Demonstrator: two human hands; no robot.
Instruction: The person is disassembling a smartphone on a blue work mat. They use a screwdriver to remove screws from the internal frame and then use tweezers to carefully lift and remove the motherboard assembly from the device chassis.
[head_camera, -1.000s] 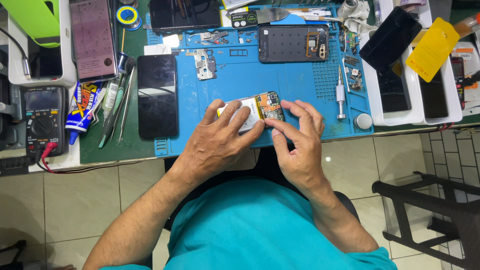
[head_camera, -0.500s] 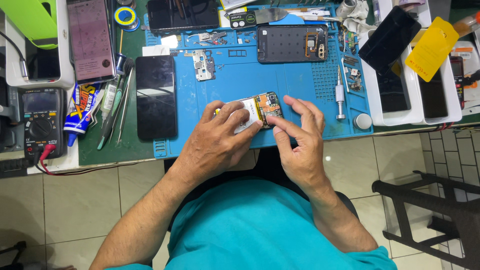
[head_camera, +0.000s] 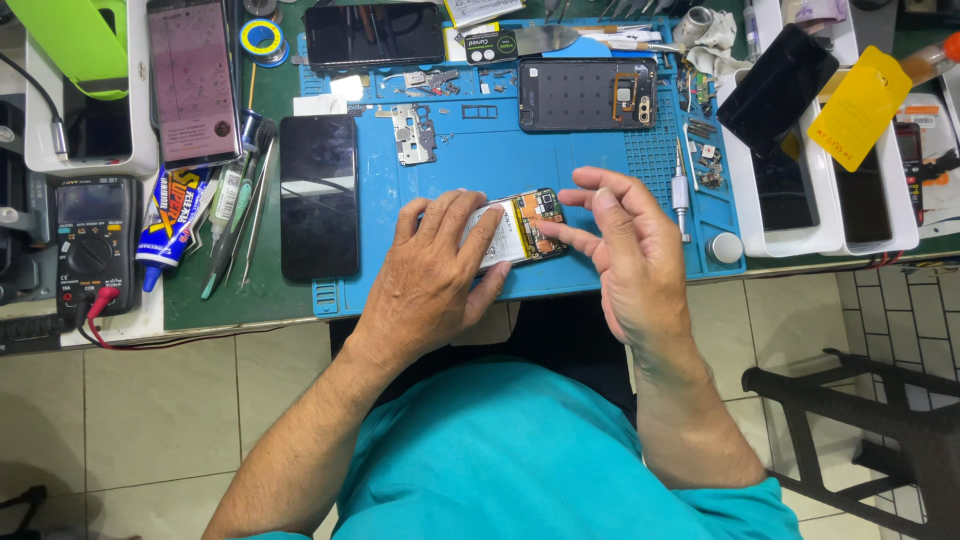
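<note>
- The opened phone (head_camera: 522, 228), its battery and circuit board bared, lies on the blue mat (head_camera: 590, 160) at the table's near edge.
- The left hand (head_camera: 440, 265) presses flat over it, grip grasping its near end.
- The right hand (head_camera: 625, 240) hovers beside, fingers loosely released, one fingertip touching the board.
- White trays (head_camera: 745, 215) at right hold dark phones.

A phone repair workshop is shown. A blue work mat (head_camera: 500, 150) is spread on the bench, and opened phones (head_camera: 585, 93), tiny screws and parts, a screwdriver (head_camera: 681, 190) and a meter (head_camera: 88, 245) are laid around it. Spare screens are kept in white trays (head_camera: 800, 240).
</note>
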